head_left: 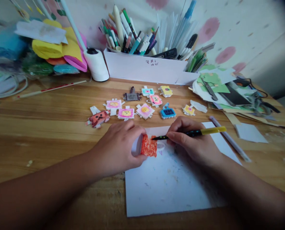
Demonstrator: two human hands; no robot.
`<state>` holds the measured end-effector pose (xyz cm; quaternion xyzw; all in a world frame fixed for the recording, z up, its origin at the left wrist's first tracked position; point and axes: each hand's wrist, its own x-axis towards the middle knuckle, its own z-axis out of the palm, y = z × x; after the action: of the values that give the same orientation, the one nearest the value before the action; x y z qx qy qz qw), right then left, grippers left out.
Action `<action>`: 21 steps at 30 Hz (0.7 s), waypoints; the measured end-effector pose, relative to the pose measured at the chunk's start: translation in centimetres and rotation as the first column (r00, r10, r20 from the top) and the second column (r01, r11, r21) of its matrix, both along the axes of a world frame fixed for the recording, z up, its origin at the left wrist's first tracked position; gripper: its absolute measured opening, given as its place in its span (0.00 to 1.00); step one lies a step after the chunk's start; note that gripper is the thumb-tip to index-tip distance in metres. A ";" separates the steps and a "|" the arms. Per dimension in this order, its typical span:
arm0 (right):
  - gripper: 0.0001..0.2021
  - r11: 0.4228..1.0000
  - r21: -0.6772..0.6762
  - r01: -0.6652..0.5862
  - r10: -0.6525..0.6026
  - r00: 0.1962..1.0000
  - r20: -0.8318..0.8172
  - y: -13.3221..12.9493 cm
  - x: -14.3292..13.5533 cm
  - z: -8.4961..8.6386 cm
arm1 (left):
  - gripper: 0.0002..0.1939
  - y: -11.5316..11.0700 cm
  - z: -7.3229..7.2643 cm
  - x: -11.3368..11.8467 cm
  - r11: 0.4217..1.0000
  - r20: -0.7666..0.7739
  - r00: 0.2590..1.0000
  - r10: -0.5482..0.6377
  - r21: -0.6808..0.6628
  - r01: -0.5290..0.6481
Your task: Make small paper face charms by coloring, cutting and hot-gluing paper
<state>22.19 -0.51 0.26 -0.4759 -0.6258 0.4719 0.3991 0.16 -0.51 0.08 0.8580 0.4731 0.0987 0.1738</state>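
Between thumb and fingers, my left hand (119,147) holds a small square paper piece (149,146) coloured orange-red, with a whitish loop at its right side. My right hand (192,140) grips a marker (192,132) with a black barrel and a yellow end. The marker's tip meets or hovers just over the piece's upper edge; I cannot tell which. Beneath both hands lies a white sheet (166,188) with faint coloured marks. Beyond them sit several small decorated paper pieces, among them a brown-red one (98,118), a blue one (167,112) and a grey one (132,95).
A white box (142,68) full of pens stands against the wall. At its left are a white spool (96,65) and colourful bagged material (49,48). Paper scraps, a dark phone (235,95) and a craft knife (209,89) pile up at right. A lilac pen (230,139) lies beside the sheet.
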 end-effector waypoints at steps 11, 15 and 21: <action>0.08 0.999 0.046 -0.026 0.022 0.997 0.068 0.0 -0.2 0.4 | 0.22 0.1 0.1 0.1 1.000 -0.003 1.000 0.005 -0.023 -0.005; 0.08 0.999 0.039 -0.005 0.003 0.998 0.061 0.0 -0.2 0.2 | 0.23 0.0 -0.1 0.0 1.000 0.008 1.000 0.006 -0.026 -0.006; 0.08 0.999 0.032 -0.031 0.030 0.999 0.045 0.0 -0.3 0.1 | 0.23 0.0 0.1 0.0 0.999 0.005 1.000 0.000 -0.032 0.000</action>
<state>21.86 -0.47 0.34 -0.4701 -0.6493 0.4570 0.3854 0.19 -0.50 0.16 0.8548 0.4743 0.0931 0.1887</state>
